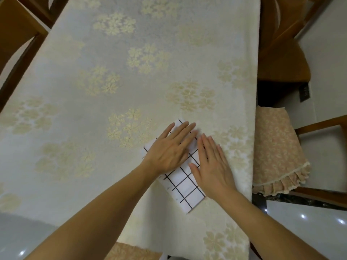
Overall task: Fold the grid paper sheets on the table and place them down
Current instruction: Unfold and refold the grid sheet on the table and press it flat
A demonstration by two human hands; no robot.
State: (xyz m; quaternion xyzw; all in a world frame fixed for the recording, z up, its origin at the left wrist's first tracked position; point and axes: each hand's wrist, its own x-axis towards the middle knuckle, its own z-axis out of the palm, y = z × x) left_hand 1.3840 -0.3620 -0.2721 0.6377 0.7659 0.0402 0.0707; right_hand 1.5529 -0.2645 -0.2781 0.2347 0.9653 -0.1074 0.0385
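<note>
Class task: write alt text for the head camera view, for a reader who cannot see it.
Two bare hands press flat on a folded grid paper sheet lying near the right edge of a floral tablecloth: the left hand over its upper part, the right hand along its right side. A cushioned chair stands beside the table.

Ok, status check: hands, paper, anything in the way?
Both hands flat, left hand and right hand pressing the folded grid paper onto the tablecloth. Nothing in the way.

A home dining room: table (112,72) under a floral cloth, wooden chairs (281,53) around it, glossy tiled floor (309,231).
</note>
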